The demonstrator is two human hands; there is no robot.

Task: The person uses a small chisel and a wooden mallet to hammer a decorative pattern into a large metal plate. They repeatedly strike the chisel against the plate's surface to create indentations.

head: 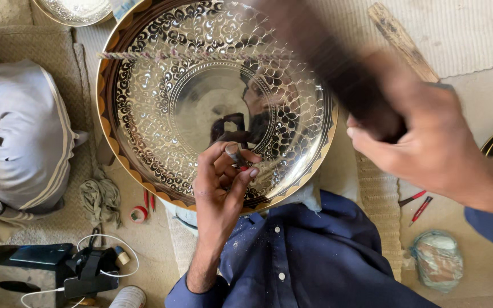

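Note:
A large round brass tray (144, 142) with engraved scale patterns lies in front of me, its near rim over my lap. My left hand (221, 182) pinches a small metal punch (234, 153) upright against the tray's patterned band near the front rim. My right hand (429, 142) grips a dark wooden mallet (338, 68), raised and blurred above the tray's right side. My blue shirt (303, 251) fills the bottom centre.
A person's grey-trousered knee (24, 137) rests at the left. A rag (101, 197), tape roll (138, 214), dark box with cables (47, 259), red-handled tools (417, 205), a wrapped bundle (437, 259), a wooden stick (403, 43) and other metal plates (75, 10) lie around.

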